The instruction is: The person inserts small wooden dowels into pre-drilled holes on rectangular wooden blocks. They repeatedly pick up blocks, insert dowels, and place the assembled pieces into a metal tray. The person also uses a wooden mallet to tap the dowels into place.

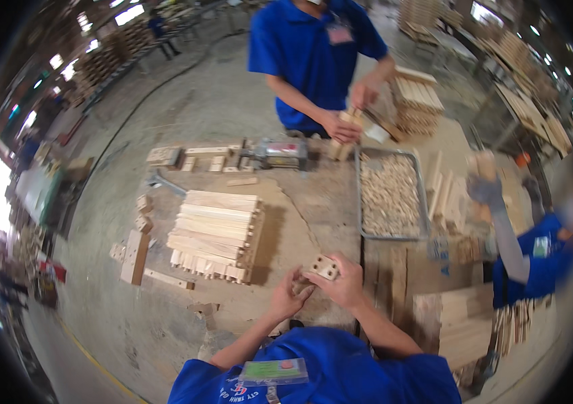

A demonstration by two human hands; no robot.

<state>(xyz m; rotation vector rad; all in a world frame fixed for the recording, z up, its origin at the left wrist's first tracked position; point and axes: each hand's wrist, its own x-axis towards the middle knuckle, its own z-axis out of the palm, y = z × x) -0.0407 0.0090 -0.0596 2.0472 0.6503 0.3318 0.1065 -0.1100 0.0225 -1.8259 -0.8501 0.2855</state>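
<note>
My right hand grips a small pale wooden block with several dark round holes in its upper face. Close beside it, my left hand is loosely curved, thumb and fingers apart, and nothing shows in its grasp. Whether its fingertips touch the block I cannot tell. Ahead and to the left, a stack of wooden slats with narrowed ends lies in layers on the worktable. Beyond my right hand stands a metal tray full of small wooden pegs.
Left of the slats are a squared timber and loose drilled blocks. A grey motor-like machine sits at the far edge. Across the table a person holds wooden pieces; another person, gloved, handles wood at right.
</note>
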